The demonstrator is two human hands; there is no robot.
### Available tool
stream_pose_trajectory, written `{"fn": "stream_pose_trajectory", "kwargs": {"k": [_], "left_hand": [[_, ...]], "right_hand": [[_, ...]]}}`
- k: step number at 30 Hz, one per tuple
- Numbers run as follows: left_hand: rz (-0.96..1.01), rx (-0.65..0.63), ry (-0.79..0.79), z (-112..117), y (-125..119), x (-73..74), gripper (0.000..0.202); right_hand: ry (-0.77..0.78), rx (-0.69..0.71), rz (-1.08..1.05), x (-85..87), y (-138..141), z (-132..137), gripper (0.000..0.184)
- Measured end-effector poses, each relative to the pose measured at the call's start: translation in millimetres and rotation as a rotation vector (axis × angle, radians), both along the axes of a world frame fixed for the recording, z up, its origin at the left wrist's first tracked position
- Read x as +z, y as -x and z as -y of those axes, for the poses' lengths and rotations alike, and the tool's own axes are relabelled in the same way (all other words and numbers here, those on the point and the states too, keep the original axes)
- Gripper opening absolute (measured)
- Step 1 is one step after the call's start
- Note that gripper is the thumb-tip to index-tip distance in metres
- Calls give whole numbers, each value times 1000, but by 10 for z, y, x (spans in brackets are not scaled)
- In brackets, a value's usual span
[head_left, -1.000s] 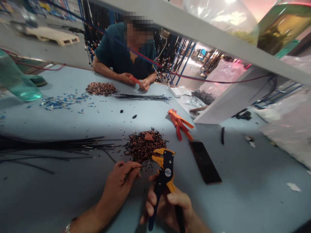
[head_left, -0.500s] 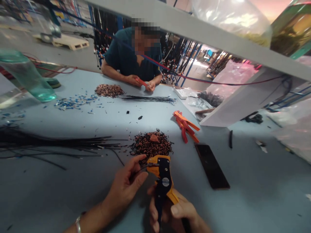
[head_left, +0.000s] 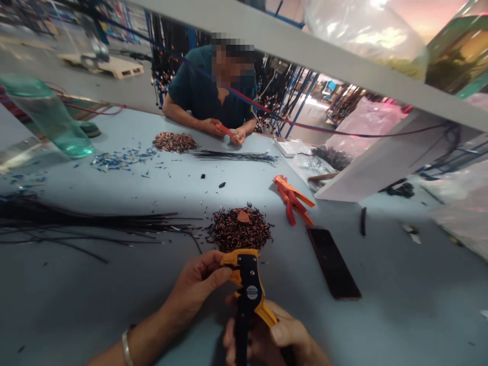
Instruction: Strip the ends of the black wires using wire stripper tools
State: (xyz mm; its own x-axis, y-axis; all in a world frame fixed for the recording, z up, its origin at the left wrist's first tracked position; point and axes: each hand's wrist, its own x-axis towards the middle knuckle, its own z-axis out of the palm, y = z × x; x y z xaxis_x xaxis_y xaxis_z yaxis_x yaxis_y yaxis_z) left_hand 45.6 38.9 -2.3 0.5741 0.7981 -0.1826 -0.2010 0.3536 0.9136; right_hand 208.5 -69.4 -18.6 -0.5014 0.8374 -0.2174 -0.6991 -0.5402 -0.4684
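Observation:
A yellow and black wire stripper (head_left: 249, 277) stands upright with its jaw pointing left, and my right hand (head_left: 280, 330) is wrapped round its handles. At the jaw is my left hand (head_left: 198, 282), its thumb and forefinger closed in a pinch against the stripper's mouth. The thin dark wire in that pinch is almost wholly hidden by the fingers now. Just beyond the tool lies a heap of black and copper wire offcuts (head_left: 240, 229). To the left a bundle of long black wires (head_left: 95, 221) stretches across the table.
A phone (head_left: 333, 262) and red-orange pliers (head_left: 293, 198) lie to the right. Across the table (head_left: 152, 305) a person (head_left: 209, 96) holds a red tool near another offcut heap (head_left: 175, 142). A green bottle (head_left: 57, 122) is at left; a shelf beam (head_left: 305, 46) crosses above.
The stripper and my right hand have shifted slightly left. My left fingers now meet the jaw, and the wire that showed between them is covered. The view has moved a little.

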Motion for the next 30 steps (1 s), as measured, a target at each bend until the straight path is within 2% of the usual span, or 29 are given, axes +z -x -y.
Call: {"fn": "stream_pose_trajectory", "kwargs": {"k": [4,8,10,15,19,24,30], "left_hand": [[11,18,1,-10,23,-29,22],[22,-41,-51,-12,43,-38,19],[-7,-42,-129,-16,55,-39,20],[-248,125,-379,-20,80,-77,18],[-360,156,-533,-27,56,-87,14],[-401,183,-641,-61,45,-50,16],[-420,240,-631,-72,76,-74,15]], "right_hand": [[43,53,-28,-60,19,30,82],[26,20,-5,-40,31,46,75],[-17,0,26,8,17,32,74],[-151,-135,245,190,-90,-6,67],[-157,-226,425,290,-161,-5,59],[-119,-164,402,302,-200,-23,49],[-177,-85,437,253,-242,-73,46]]}}
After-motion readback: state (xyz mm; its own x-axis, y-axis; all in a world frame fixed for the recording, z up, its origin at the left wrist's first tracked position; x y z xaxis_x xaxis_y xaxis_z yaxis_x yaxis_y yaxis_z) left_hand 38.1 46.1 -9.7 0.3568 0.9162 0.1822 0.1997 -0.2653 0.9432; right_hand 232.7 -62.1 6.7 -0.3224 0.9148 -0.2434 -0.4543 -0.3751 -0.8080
